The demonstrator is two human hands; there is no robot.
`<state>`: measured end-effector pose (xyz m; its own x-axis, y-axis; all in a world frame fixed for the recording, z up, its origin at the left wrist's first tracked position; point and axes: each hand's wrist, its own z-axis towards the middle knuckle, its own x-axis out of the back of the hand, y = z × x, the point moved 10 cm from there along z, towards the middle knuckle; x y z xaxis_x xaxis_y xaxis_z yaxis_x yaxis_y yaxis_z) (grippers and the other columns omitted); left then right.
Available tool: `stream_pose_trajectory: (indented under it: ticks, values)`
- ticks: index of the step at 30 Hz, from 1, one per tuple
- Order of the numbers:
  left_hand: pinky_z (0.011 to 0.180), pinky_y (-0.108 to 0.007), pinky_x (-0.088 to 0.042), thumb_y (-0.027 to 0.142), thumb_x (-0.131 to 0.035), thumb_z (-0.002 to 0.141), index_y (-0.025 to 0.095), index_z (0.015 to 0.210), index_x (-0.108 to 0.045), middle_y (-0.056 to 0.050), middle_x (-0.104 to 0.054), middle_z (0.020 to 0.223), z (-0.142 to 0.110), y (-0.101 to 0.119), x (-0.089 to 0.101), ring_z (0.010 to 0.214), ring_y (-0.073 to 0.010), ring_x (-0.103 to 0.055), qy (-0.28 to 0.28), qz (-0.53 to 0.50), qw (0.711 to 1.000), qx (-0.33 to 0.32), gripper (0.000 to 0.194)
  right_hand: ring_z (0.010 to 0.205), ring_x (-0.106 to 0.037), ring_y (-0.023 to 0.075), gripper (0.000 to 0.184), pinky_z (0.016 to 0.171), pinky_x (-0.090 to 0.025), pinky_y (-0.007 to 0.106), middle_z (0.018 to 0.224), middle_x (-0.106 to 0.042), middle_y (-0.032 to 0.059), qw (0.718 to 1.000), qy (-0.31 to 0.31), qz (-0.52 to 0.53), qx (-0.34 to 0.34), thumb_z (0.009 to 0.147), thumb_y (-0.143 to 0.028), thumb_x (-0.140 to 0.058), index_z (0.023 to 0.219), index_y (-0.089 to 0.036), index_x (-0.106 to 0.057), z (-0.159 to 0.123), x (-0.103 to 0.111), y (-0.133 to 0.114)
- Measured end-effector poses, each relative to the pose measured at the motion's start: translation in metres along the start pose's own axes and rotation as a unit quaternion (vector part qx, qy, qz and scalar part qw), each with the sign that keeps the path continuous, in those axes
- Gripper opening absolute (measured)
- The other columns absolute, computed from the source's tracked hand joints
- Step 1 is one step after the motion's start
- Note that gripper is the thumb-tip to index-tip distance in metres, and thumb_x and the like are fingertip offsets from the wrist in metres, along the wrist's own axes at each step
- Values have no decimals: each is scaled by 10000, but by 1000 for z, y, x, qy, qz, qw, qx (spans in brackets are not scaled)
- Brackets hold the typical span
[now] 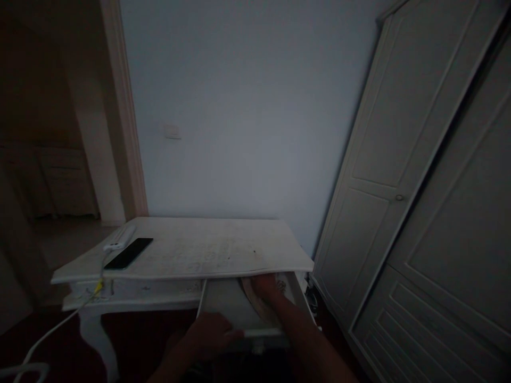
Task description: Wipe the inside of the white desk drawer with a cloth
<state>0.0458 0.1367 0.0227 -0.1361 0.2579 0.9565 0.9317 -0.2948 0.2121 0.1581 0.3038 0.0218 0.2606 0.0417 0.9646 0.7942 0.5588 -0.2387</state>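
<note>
A drawer is pulled out from the right part of a white desk. My left hand is closed over the left part of the drawer's front edge, thumb pointing right. Deep inside the drawer, my right hand reaches toward the back, just under the desk top's edge. Its fingers look curled against a pale, flat, curved thing whose kind I cannot make out. A whitish piece with a dark pattern lies to the right of that hand. The dim light hides detail.
On the desk's left end lie a dark-screened phone and a white power strip; its cable drops over the front edge. A pale wardrobe stands at the right. Dark items sit on the floor between wardrobe and desk.
</note>
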Motion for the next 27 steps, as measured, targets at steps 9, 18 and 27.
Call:
stream_pose_trajectory:
  ticks: [9, 18, 27]
  values:
    - [958, -432, -538, 517, -584, 937, 241, 1084, -749, -140, -772, 1170, -12, 5, -35, 1092, -333, -721, -25, 18, 998, -51, 353, 1421, -477, 453, 771, 1106, -417, 636, 1617, -476, 147, 990, -105, -56, 81, 755, -468, -844, 1476, -377, -587, -73, -16, -3]
    - [992, -504, -540, 466, -656, 893, 232, 1112, -751, -151, -769, 1188, -26, 16, -66, 1132, -379, -715, -53, 17, 997, -48, 335, 1343, -551, 415, 575, 1055, -450, 569, 1476, -604, 220, 991, 4, -87, -100, 914, -308, -670, 1480, -239, -595, -61, 17, 33]
    - [1020, -489, -526, 462, -614, 938, 228, 1162, -737, -151, -738, 1261, -36, 24, -49, 1170, -367, -689, -47, -18, 999, -22, 347, 1433, -477, 393, 578, 1198, -268, 607, 1538, -586, 156, 998, 49, -22, -19, 897, -332, -664, 1471, -277, -618, -4, -35, -84]
